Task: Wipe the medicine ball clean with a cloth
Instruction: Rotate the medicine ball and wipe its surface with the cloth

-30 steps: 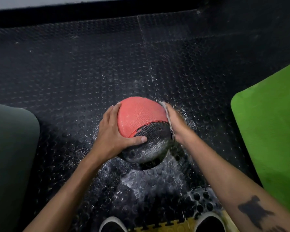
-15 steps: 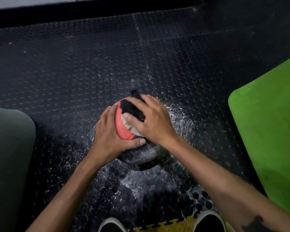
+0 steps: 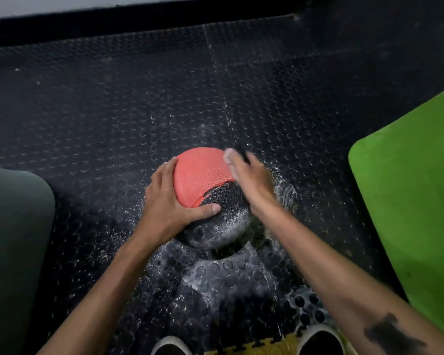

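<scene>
**A:** Medicine ball status? Log it near to far.

**B:** Nearest: two shoe toes at the bottom edge, on a yellow tile strip. Ahead of them the ball rests on the black studded floor mat, between both forearms. Left hand grips its left side, fingers curled over the red panel, thumb across the black panel. Right hand holds a cloth against the upper right side; fingers wrap it, though motion blur hides the detail.

**A:** Progress?

**B:** Judged mid-task. Red panel looks fairly clean; black panel carries a pale, dusty film. Underside is hidden, so probably not wiped yet.

**A:** Surroundings?

**B:** White specks and a pale smear on the mat around the ball. Green mat to the right, dark grey mat to the left. Farthest: a mat seam, then a dark baseboard under a pale wall.
</scene>
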